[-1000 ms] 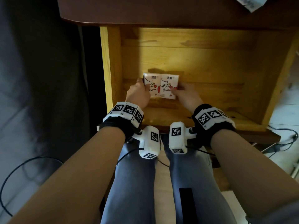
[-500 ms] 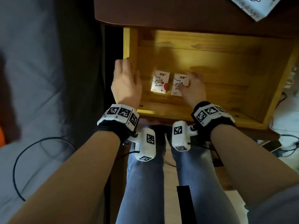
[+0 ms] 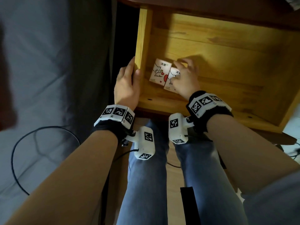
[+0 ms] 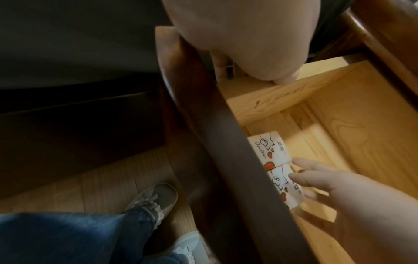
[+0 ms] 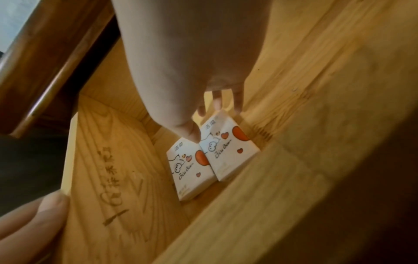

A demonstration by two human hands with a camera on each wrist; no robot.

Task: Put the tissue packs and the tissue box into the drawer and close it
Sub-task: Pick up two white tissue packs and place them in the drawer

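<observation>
Right, the left pack and right pack lie flat and touching at the near left of the drawer floor. My right hand bends its fingers over the right pack's far edge, thumb on its face. My left hand clasps the drawer's left wall. I'd square the pack gently and let go without dragging it, leaving the right side for the tissue box.

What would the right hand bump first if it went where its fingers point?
The right hand holds the right tissue pack; beyond it, probably only bare floor of the drawer, then its back wall.
</observation>
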